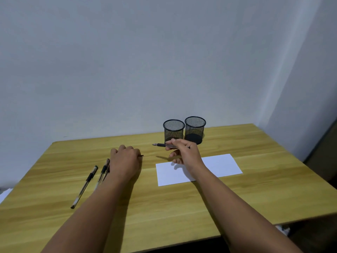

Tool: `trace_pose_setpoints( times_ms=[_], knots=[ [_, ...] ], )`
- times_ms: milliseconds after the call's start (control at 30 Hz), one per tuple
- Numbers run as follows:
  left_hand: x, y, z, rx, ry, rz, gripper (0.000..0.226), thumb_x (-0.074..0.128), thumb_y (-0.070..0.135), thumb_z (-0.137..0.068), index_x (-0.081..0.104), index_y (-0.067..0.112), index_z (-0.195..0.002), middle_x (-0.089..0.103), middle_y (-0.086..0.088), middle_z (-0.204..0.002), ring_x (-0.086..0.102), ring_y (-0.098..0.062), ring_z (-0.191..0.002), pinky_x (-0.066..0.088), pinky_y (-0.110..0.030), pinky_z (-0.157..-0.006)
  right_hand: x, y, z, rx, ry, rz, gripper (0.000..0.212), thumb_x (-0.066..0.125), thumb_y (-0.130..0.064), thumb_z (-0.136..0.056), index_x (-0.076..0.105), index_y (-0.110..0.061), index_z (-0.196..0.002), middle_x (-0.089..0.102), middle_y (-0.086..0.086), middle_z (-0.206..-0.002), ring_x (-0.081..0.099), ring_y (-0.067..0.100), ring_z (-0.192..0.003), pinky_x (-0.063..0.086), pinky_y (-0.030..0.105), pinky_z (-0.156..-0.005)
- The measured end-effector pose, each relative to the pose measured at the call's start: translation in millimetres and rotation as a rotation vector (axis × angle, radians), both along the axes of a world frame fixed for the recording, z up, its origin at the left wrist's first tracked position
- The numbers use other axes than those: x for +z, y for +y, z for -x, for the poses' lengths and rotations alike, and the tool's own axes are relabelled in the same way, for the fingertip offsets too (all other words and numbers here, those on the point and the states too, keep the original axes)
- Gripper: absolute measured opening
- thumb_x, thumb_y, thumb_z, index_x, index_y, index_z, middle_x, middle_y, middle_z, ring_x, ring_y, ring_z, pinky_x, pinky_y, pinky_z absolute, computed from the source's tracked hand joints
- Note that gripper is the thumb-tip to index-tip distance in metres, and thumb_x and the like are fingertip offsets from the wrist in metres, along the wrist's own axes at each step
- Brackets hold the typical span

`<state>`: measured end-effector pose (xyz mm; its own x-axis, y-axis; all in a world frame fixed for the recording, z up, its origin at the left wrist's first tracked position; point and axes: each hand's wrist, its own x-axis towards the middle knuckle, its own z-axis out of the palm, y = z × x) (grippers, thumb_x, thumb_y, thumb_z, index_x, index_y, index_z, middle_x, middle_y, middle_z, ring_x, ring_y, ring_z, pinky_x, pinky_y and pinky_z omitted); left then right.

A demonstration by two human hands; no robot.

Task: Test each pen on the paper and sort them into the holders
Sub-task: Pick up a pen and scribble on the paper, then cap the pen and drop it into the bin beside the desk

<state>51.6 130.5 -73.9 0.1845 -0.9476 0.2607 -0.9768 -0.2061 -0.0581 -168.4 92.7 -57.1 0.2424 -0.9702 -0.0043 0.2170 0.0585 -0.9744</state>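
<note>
My right hand (184,152) holds an uncapped black pen (161,145) above the table, tip pointing left, in front of the left mesh holder (173,130). The right mesh holder (195,129) stands beside it. A white sheet of paper (218,166) lies under my right wrist. My left hand (125,159) rests knuckles up on the table, fingers curled; a small dark piece (141,155), maybe a pen cap, pokes out at its fingertips. A capped pen (84,186) lies to its left, and two more pens (104,171) lie partly hidden by my left wrist.
The wooden table (164,207) ends at a pale wall behind the holders. Its front edge runs close to my forearms. Something white (4,195) sits off the table's left edge.
</note>
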Motion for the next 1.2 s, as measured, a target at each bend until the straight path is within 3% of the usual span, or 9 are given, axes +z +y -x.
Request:
trace_pose_setpoints(
  times_ms=[67,133,233,300,433,633,867,1067,1200],
  knots=[
    [-1,1,-1,-0.054,0.185,0.083,0.023,0.050,0.036,-0.100,0.068,0.030,-0.113,0.072,0.006,-0.107,0.063,-0.023,-0.102,0.046,-0.039,-0.082,-1,0,4,-0.021,0.016,0.006,0.015,0.072,-0.017,-0.102,0.080,-0.005,-0.100,0.076,0.008,-0.080,0.060,0.011,-0.054,0.047,0.021,-0.047],
    [1,4,-1,-0.111,0.513,0.164,0.015,0.058,0.029,-0.098,0.070,0.027,-0.107,0.073,0.006,-0.096,0.067,-0.021,-0.090,0.051,-0.033,-0.073,-1,1,9,-0.036,0.024,0.012,0.012,0.077,-0.016,-0.098,0.078,-0.005,-0.094,0.073,0.009,-0.077,0.059,0.011,-0.054,0.048,0.022,-0.047],
    [12,13,4,-0.141,0.839,0.202,0.010,0.068,0.019,-0.095,0.072,0.024,-0.103,0.072,0.008,-0.091,0.067,-0.007,-0.082,0.049,-0.024,-0.071,-2,4,16,-0.015,0.071,0.041,0.010,0.081,-0.013,-0.095,0.080,-0.004,-0.092,0.076,0.008,-0.076,0.062,0.011,-0.057,0.051,0.022,-0.051],
    [18,17,5,-0.149,0.899,0.217,0.009,0.072,0.016,-0.091,0.075,0.021,-0.099,0.073,0.009,-0.090,0.066,-0.002,-0.081,0.048,-0.017,-0.069,-1,6,21,0.010,0.139,0.083,0.007,0.081,-0.011,-0.094,0.082,-0.004,-0.094,0.078,0.005,-0.078,0.064,0.009,-0.059,0.054,0.021,-0.053],
    [24,26,6,-0.173,0.965,0.200,0.009,0.074,0.015,-0.090,0.078,0.021,-0.097,0.074,0.005,-0.085,0.064,-0.008,-0.074,0.048,-0.023,-0.070,1,11,26,0.042,0.268,0.160,0.012,0.081,-0.009,-0.094,0.083,-0.001,-0.102,0.077,0.002,-0.082,0.067,0.003,-0.063,0.056,0.021,-0.055],
    [36,34,11,-0.210,0.994,0.191,0.009,0.073,0.018,-0.092,0.078,0.023,-0.098,0.074,0.005,-0.086,0.064,-0.006,-0.076,0.046,-0.019,-0.067,6,16,30,0.046,0.324,0.185,0.007,0.082,-0.012,-0.094,0.083,-0.007,-0.099,0.076,0.003,-0.087,0.067,0.006,-0.066,0.057,0.021,-0.056],
    [52,43,17,-0.256,1.031,0.150,0.007,0.075,0.020,-0.091,0.079,0.023,-0.095,0.072,0.010,-0.075,0.058,0.003,-0.063,0.046,-0.021,-0.064,10,19,42,0.076,0.305,0.160,0.002,0.083,-0.012,-0.093,0.084,-0.012,-0.094,0.076,0.000,-0.082,0.067,0.007,-0.066,0.055,0.023,-0.058],
    [77,54,36,-0.326,1.155,-0.044,0.009,0.072,0.016,-0.092,0.080,0.012,-0.096,0.077,-0.009,-0.089,0.066,-0.008,-0.078,0.052,-0.025,-0.071,28,32,55,0.203,0.185,0.022,0.008,0.080,-0.007,-0.095,0.081,-0.001,-0.100,0.081,0.008,-0.088,0.070,0.009,-0.068,0.058,0.021,-0.059],
    [92,59,51,-0.355,1.309,-0.063,0.016,0.069,0.008,-0.094,0.075,-0.006,-0.099,0.073,-0.015,-0.084,0.062,-0.018,-0.073,0.055,-0.024,-0.068,44,38,64,0.261,0.025,-0.093,0.011,0.077,0.000,-0.094,0.077,0.006,-0.103,0.080,0.019,-0.090,0.077,0.015,-0.069,0.065,0.023,-0.066]
  ],
)
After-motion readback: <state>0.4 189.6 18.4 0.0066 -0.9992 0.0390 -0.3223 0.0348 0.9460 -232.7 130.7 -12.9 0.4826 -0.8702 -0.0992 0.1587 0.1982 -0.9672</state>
